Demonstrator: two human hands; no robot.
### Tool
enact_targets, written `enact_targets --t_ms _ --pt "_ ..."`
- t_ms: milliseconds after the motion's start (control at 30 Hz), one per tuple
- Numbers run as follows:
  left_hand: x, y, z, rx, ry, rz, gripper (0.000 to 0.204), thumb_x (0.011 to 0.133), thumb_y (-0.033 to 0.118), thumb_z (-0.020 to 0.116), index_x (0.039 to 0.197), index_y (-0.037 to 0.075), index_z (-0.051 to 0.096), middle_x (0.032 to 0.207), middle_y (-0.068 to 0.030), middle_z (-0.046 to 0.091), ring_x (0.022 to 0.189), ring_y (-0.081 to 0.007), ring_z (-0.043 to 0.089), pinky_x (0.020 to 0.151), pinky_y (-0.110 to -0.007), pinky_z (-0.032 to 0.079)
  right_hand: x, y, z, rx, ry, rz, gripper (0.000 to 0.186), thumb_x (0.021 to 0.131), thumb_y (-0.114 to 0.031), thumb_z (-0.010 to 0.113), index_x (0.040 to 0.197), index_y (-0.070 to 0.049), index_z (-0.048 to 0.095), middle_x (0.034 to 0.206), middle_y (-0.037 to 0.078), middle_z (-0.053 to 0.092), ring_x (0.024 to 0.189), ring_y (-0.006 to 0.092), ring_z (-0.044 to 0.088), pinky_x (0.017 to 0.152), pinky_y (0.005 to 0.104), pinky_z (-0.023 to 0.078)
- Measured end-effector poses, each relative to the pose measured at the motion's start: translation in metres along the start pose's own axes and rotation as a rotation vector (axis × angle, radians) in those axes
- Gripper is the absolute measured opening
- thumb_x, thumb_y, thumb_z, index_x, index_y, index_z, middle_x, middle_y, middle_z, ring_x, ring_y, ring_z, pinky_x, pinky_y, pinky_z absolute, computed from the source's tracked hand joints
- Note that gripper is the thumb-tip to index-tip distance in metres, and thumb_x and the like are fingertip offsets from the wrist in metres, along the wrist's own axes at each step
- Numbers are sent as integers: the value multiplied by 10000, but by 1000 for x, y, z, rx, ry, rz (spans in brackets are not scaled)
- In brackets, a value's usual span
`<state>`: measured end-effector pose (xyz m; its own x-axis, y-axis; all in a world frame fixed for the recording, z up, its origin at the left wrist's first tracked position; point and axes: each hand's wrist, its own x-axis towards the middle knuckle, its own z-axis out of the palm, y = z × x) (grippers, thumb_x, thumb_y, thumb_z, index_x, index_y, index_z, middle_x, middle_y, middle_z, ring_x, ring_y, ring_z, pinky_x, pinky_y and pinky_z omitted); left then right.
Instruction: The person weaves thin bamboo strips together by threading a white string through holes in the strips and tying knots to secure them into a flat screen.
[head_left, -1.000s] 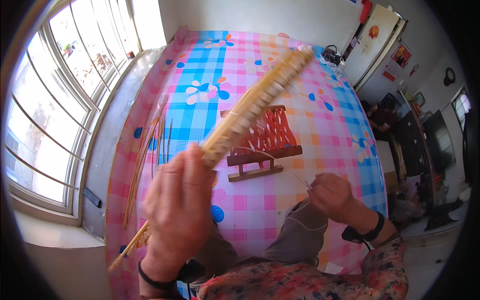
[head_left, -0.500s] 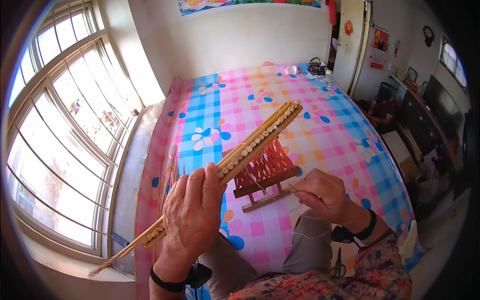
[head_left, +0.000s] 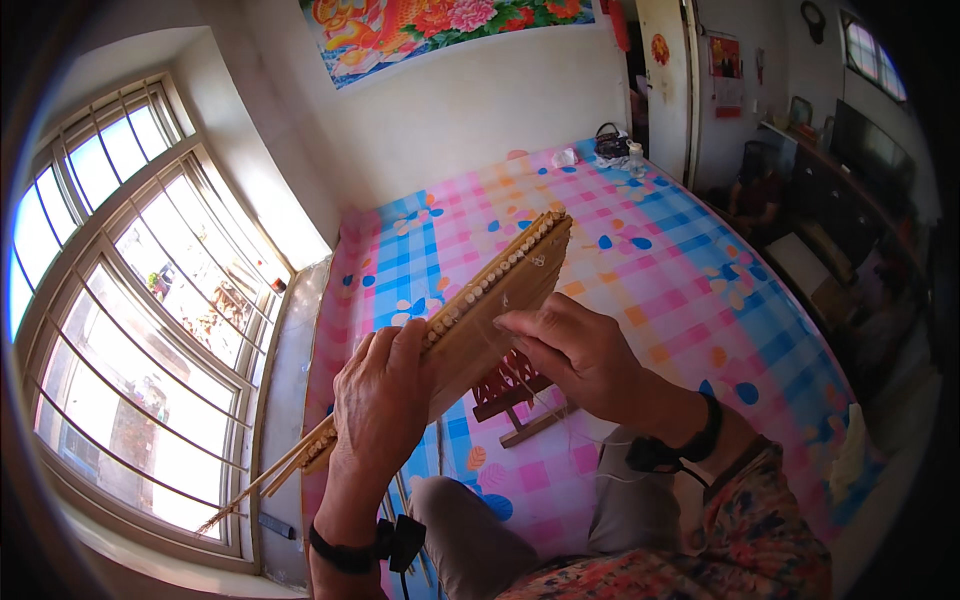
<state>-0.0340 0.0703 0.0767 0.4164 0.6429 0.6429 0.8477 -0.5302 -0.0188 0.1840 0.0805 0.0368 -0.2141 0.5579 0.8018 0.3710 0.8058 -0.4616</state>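
My left hand is closed around a flat panel of pale plant stalks, holding it tilted, its far end up to the right. A row of round cut stalk ends lines its upper edge. A few long thin stalks stick out past its lower left end. Against the panel's flat face, my right hand is closed in a pinch; the needle between its fingertips is mostly hidden. Thin pale thread hangs below that hand. Beneath the panel, partly hidden, stands a small wooden stand with red lattice.
A pink and blue checked sheet covers the surface under me. Thin rods lie beside my left leg. A barred window with a sill is at the left. A dark bag and a bottle stand far back; another person sits at right.
My right hand has moved up and left from beside the stand to the panel's face. The panel has turned, showing more of its flat side. My view has shifted and tilted.
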Motion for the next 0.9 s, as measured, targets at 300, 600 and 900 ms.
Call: enact_targets --t_ms 300,600,900 --pt "14 -7 0 -44 -79 -80 289 822 116 650 1094 38 587 907 -131 630 859 -332 621 737 -447 494 8 29 26 87 19 30 198 902 -113 627 1084 -36 642 879 144 579 791 318 621 672 396 499" --pt "26 -22 -3 -129 -125 -137 284 800 114 671 1069 45 613 917 -134 634 881 -338 624 767 -429 492 17 33 28 91 -63 62 286 898 -99 608 1181 -57 604 940 161 570 837 346 620 699 407 517" --pt "35 -22 -6 -158 -140 -156 266 809 110 664 1058 28 617 897 -150 634 826 -339 640 727 -423 502 22 45 31 28 -65 -14 349 863 -53 610 1211 -78 601 915 146 569 784 328 631 656 391 527"
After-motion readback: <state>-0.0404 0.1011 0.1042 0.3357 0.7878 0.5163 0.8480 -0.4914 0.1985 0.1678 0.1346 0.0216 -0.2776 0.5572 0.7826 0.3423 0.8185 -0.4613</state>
